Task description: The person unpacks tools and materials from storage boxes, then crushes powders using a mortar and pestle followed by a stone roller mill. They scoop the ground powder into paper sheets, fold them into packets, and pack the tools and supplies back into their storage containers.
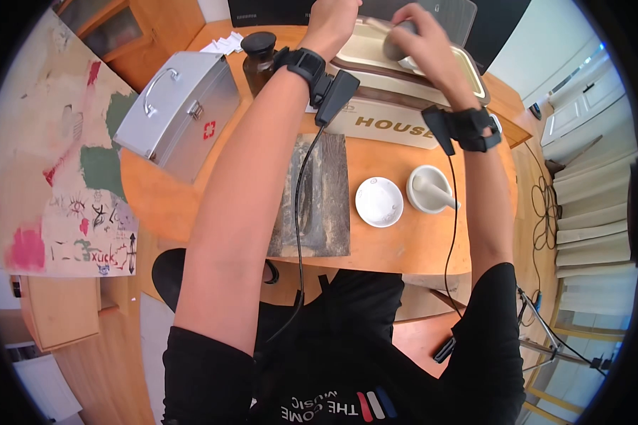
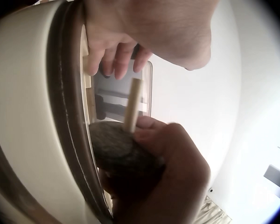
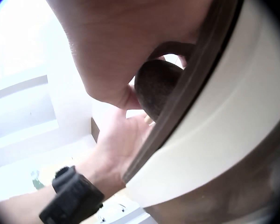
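A dark grey rounded stone [image 1: 398, 41] is gripped by my right hand [image 1: 424, 44], above the open cream box [image 1: 386, 120] lettered HOUSE. Beside the stone in the left wrist view, a short pale stick [image 2: 133, 105] stands out near the right thumb; whether the hand pinches it too is unclear. My left hand [image 1: 333, 21] reaches over the box's left part. Its fingers [image 2: 122, 60] hang apart and relaxed in the left wrist view, and no object shows in them. In the right wrist view the stone [image 3: 157, 86] is partly hidden behind the box's brown rim [image 3: 196, 79].
On the wooden table [image 1: 397, 248] are a dark board [image 1: 329, 198], a small white dish [image 1: 379, 202], and a white mortar [image 1: 420, 202] with its pestle [image 1: 436, 190]. A silver case [image 1: 184, 113] stands left, with a dark stoppered jar [image 1: 259, 60] between it and the box.
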### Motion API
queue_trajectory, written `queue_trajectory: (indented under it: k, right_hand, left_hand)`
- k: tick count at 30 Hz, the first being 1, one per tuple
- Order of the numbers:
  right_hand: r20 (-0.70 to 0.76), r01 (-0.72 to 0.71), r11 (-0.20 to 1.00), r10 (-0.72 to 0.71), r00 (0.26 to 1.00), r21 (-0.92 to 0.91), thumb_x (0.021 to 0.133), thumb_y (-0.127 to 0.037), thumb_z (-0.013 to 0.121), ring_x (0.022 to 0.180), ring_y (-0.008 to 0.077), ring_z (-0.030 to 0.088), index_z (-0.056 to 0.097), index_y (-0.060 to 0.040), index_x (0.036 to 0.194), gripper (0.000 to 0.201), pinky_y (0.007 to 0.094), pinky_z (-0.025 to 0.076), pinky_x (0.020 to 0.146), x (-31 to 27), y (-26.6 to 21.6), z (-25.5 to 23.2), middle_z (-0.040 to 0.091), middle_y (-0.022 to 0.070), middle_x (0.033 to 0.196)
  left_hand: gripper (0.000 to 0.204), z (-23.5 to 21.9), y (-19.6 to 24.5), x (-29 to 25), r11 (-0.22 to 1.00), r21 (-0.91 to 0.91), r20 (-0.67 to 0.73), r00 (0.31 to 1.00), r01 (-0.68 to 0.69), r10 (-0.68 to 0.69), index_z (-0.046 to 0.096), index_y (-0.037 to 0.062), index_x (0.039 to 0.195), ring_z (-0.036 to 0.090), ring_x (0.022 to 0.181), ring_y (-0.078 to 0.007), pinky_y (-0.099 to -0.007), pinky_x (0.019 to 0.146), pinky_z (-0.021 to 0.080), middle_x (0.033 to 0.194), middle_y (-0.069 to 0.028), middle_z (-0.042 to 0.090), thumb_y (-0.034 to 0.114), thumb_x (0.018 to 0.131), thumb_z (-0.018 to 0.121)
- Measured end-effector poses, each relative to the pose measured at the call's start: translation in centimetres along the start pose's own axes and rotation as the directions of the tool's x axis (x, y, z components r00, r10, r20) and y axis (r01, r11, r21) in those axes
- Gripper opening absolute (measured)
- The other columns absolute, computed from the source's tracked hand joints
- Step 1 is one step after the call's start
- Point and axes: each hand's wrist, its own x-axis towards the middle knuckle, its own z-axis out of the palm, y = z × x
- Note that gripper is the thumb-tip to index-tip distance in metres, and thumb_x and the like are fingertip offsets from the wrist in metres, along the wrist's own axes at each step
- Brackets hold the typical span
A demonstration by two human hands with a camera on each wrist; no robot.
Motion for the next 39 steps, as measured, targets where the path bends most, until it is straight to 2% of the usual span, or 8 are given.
queue_trajectory:
  k: [4, 10, 15, 26, 30, 35, 37, 39]
  right_hand:
    - [0.195, -0.336, 0.858, 0.28, 0.94, 0.388, 0.085, -0.024, 0.066, 0.095, 0.0184, 0.06, 0.065, -0.0022, 0.113, 0.035, 0.0317, 0.049, 0.085, -2.1, 0.7, -5.4, 0.06, 0.0082, 0.1]
    - [0.377, 0.015, 0.972, -0.105, 0.92, 0.235, 0.081, -0.01, 0.065, 0.09, 0.0314, 0.058, 0.062, -0.0035, 0.101, 0.021, 0.0348, 0.05, 0.085, -11.9, -7.1, -4.4, 0.052, 0.0141, 0.108]
    - [0.596, -0.219, 0.953, 0.053, 0.802, 0.21, 0.083, -0.008, 0.066, 0.093, 0.0367, 0.059, 0.063, -0.0023, 0.101, 0.019, 0.0437, 0.051, 0.085, -17.0, -4.1, 2.0, 0.051, 0.0184, 0.111]
    - [0.59, -0.036, 0.975, -0.103, 0.801, 0.219, 0.089, -0.009, 0.072, 0.105, 0.0373, 0.058, 0.061, 0.0004, 0.11, 0.026, 0.0402, 0.05, 0.091, -16.7, -3.2, 2.9, 0.052, 0.0195, 0.121]
    - [0.292, 0.289, 0.955, -0.295, 0.91, 0.065, 0.087, -0.009, 0.075, 0.088, 0.0364, 0.061, 0.062, 0.0008, 0.099, 0.02, 0.0445, 0.05, 0.079, -11.7, -5.7, -3.7, 0.064, 0.016, 0.098]
    - [-0.062, 0.155, 0.974, -0.167, 0.984, -0.167, 0.096, -0.031, 0.07, 0.072, 0.0336, 0.061, 0.068, 0.0009, 0.09, 0.033, 0.0451, 0.049, 0.069, -2.3, 0.9, -6.3, 0.064, 0.0153, 0.078]
    - [0.65, -0.119, 0.944, 0.301, 0.698, -0.309, 0.103, -0.047, 0.059, 0.072, 0.0274, 0.06, 0.068, 0.003, 0.094, 0.052, 0.0402, 0.048, 0.069, -0.9, 2.2, -6.4, 0.066, 0.0148, 0.081]
    - [0.635, -0.151, 0.943, 0.312, 0.706, -0.295, 0.104, -0.05, 0.056, 0.071, 0.0268, 0.059, 0.068, 0.0031, 0.094, 0.056, 0.0402, 0.048, 0.069, -1.3, 2.2, -5.7, 0.066, 0.0154, 0.079]
  left_hand:
    - [0.059, 0.6, 0.0, -0.5, 0.974, 0.189, 0.022, 0.993, -0.122, 0.12, 0.067, -0.001, 0.11, 0.069, 0.1, -0.0356, -0.0432, 0.089, 0.05, 0.101, -0.0201, 0.072, 0.054, 0.107, 0.046]
    - [0.047, 0.4, -0.1, -0.8, 0.967, 0.174, 0.041, 0.982, -0.187, 0.183, 0.07, -0.003, 0.099, 0.071, 0.094, -0.0386, -0.0449, 0.084, 0.053, 0.094, -0.0216, 0.074, 0.042, 0.104, 0.056]
    - [0.043, 0.8, -1.1, -0.7, 0.933, 0.234, 0.066, 0.962, -0.274, 0.266, 0.071, -0.0035, 0.098, 0.071, 0.094, -0.0393, -0.0446, 0.085, 0.054, 0.094, -0.0229, 0.074, 0.038, 0.101, 0.06]
    - [0.045, 1.3, -0.8, -1.6, 0.765, 0.438, 0.591, 0.793, -0.472, 0.152, 0.076, 0.0135, 0.118, 0.072, 0.103, -0.0295, -0.0392, 0.094, 0.053, 0.108, -0.0131, 0.077, 0.048, 0.089, 0.069]
    - [0.041, 1.1, 0.8, -1.7, 0.769, 0.498, 0.647, 0.762, -0.401, -0.022, 0.076, 0.0121, 0.116, 0.071, 0.092, -0.0244, -0.0367, 0.084, 0.054, 0.1, -0.0112, 0.076, 0.042, 0.089, 0.07]
    - [0.039, 1.6, -0.5, -1.5, 0.837, 0.439, 0.549, 0.835, -0.328, 0.039, 0.07, 0.0121, 0.126, 0.069, 0.077, -0.016, -0.0312, 0.074, 0.053, 0.089, -0.005, 0.075, 0.022, 0.09, 0.059]
    - [0.047, 1.3, 0.2, -1.4, 0.904, 0.386, 0.496, 0.868, -0.183, -0.036, 0.062, 0.0074, 0.135, 0.067, 0.069, -0.0127, -0.0298, 0.069, 0.052, 0.086, -0.0043, 0.075, 0.013, 0.09, 0.052]
    - [0.045, 1.2, 0.5, -1.5, 0.919, 0.364, 0.506, 0.861, -0.153, -0.057, 0.062, 0.0056, 0.134, 0.067, 0.069, -0.0129, -0.03, 0.068, 0.053, 0.084, -0.0037, 0.074, 0.013, 0.091, 0.051]
